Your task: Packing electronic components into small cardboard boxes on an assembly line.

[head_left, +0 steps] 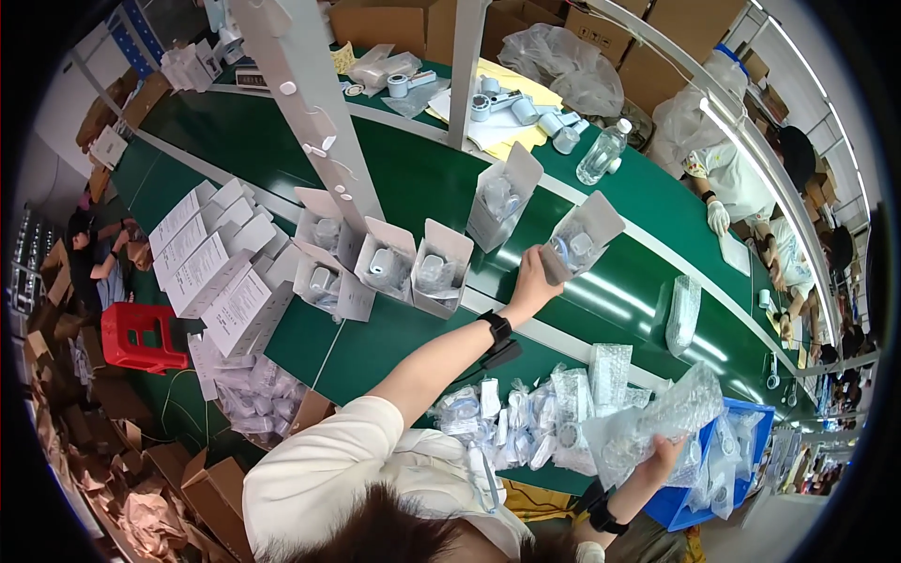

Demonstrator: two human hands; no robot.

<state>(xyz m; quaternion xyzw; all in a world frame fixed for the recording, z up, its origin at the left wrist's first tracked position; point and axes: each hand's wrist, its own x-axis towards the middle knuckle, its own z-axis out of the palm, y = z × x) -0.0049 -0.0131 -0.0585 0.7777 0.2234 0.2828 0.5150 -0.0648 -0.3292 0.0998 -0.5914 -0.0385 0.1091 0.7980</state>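
Observation:
My left hand is stretched out over the green conveyor belt, its fingers closed on the near side of an open white box. Inside that box sits a bagged device with a rounded pale part. Down at the right, my right hand grips a clear bubble-wrap bag; whether anything is inside the bag I cannot tell. Left of that bag, several bagged white parts lie on the table edge. More open boxes with bagged devices, such as one white carton, stand left of my left hand.
A blue bin of bagged parts stands right of my right hand. One bubble-wrapped item lies on the belt. A metal post rises behind the boxes. Beyond are a clear bottle and pale-blue handheld devices. Co-workers sit at the far right.

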